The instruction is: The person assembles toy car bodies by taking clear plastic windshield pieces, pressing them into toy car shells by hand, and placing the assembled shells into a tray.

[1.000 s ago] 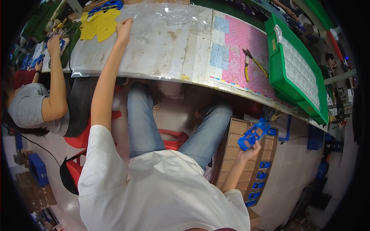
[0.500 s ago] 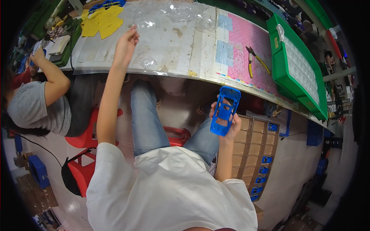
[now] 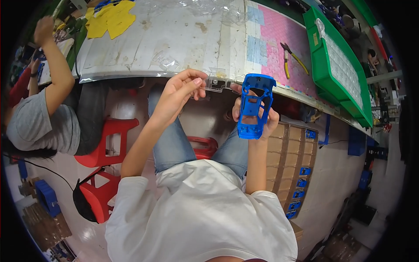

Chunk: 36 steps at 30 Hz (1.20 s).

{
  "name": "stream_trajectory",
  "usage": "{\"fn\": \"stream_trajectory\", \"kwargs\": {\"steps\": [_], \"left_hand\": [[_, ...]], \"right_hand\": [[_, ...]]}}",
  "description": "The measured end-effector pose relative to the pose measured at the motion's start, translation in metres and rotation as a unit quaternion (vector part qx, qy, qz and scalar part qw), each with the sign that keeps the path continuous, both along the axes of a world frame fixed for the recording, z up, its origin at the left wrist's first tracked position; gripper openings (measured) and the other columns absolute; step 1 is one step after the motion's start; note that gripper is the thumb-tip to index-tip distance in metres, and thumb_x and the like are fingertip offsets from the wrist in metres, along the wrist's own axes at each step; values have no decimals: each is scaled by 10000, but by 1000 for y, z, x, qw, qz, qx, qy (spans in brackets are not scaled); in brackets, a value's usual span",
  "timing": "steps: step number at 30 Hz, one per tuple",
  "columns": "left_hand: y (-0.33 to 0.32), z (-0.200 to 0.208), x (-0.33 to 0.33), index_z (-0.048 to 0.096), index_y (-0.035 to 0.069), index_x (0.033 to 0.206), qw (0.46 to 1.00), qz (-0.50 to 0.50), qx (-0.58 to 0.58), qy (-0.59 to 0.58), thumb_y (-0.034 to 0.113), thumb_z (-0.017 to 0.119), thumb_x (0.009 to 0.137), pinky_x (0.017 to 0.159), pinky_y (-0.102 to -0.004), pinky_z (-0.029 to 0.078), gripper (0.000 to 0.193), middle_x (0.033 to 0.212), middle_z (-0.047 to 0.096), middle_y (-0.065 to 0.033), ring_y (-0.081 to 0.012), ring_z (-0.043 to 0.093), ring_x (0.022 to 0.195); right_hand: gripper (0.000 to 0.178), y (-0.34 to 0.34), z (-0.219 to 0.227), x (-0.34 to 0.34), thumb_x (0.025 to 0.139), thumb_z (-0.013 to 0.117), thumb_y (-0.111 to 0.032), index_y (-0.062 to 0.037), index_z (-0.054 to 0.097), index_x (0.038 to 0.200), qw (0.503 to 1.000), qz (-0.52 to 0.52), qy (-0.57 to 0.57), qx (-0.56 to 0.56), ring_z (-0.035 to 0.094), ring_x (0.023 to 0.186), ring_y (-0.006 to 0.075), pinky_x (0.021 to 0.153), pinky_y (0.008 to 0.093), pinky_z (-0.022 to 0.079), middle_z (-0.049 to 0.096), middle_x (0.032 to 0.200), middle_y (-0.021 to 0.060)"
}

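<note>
In my right hand point(image 3: 271, 118) is a blue plastic toy car body shell point(image 3: 252, 111), held upright with its window openings showing. My right fingers wrap round its sides and back. My left hand point(image 3: 180, 92) is closed, thumb against fingers, on a small clear plastic part point(image 3: 217, 83) just left of the shell. A gap shows between the clear part and the shell. Both hands are at the table's near edge, above my lap. Some of my right fingers are hidden behind the shell.
The worktable point(image 3: 144, 52) bears yellow cloth pieces point(image 3: 111, 19), clear plastic film point(image 3: 205, 8), yellow-handled pliers point(image 3: 286, 65) and a green tray point(image 3: 321, 72). A partitioned cardboard box point(image 3: 279, 163) with several blue shells stands at right. A co-worker point(image 3: 37, 118) sits left near red stools point(image 3: 102, 148).
My left hand has come back from over the table toward the shell, and the clear part now shows in it. My right hand has raised and turned the shell slightly. The co-worker's arm has lifted.
</note>
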State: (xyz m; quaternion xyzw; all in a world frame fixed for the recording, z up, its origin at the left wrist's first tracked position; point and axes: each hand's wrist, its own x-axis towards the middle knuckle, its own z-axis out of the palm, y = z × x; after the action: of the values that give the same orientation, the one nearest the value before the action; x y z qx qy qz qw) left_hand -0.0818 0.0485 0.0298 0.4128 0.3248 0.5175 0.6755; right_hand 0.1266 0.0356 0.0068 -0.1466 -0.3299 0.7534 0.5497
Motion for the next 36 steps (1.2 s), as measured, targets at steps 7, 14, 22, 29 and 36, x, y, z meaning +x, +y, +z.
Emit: {"fn": "stream_trajectory", "kwargs": {"steps": [7,14,22,29,36], "left_hand": [[-14,18,12,538,46,1066,739,197,444,468,-13,565,703,807,-352,398,369,1072,552,-127,-268,524,906],[-20,4,22,558,30,1044,802,-115,418,412,-80,545,538,781,-347,401,517,965,553,-99,-277,510,882],[-6,-15,28,579,35,802,662,199,533,487,-35,569,598,718,-362,438,216,839,543,-106,-265,546,831],[-16,-104,32,517,52,723,614,-16,480,626,55,535,618,671,-306,358,106,725,486,-80,-228,464,767],[-30,-66,39,564,40,767,605,147,541,565,65,576,648,674,-312,385,122,794,546,-36,-181,493,759]], "right_hand": [[737,-24,-15,28,631,632,-441,53,468,1153,973,-10,-225,47,535,913,252,757,342,444,460,1172,205],[590,-41,3,24,642,607,-355,40,545,1076,916,41,-352,188,476,1071,280,936,360,334,509,1132,190],[653,-64,4,51,651,596,-464,35,554,1069,910,-151,-362,132,423,1123,292,905,353,356,378,1267,228],[742,-73,-22,65,608,617,-453,55,482,1131,903,-236,-358,16,574,812,212,676,331,518,514,1028,156],[750,-72,-26,60,626,595,-456,59,458,1153,919,-215,-330,-17,577,803,225,668,337,519,509,1062,190]]}}
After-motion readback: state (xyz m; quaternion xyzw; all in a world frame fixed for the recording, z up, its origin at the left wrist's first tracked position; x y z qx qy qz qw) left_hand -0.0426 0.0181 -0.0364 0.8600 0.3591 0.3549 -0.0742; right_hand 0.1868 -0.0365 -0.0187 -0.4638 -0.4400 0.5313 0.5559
